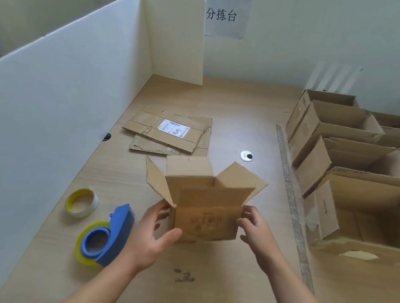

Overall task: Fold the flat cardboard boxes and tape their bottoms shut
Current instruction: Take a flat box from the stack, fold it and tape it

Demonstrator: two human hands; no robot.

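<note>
A small brown cardboard box (205, 223) stands squared up on the wooden table (214, 297), its four top flaps spread open. My left hand (153, 234) grips its left front corner, thumb on the front face and fingers round the side. My right hand (256, 228) pinches the right front edge with curled fingers. Flat, unfolded cardboard boxes (171, 133) lie in a small pile behind it, the top one bearing a white shipping label. A blue tape dispenser (106, 238) with a yellowish roll lies left of my left hand.
A spare tape roll (82, 202) lies beside the dispenser. Several assembled open boxes (356, 166) crowd the right side, behind a metal ruler strip (290, 199). A white partition board (59, 90) walls off the left. A round cable port (246, 156) sits mid-table.
</note>
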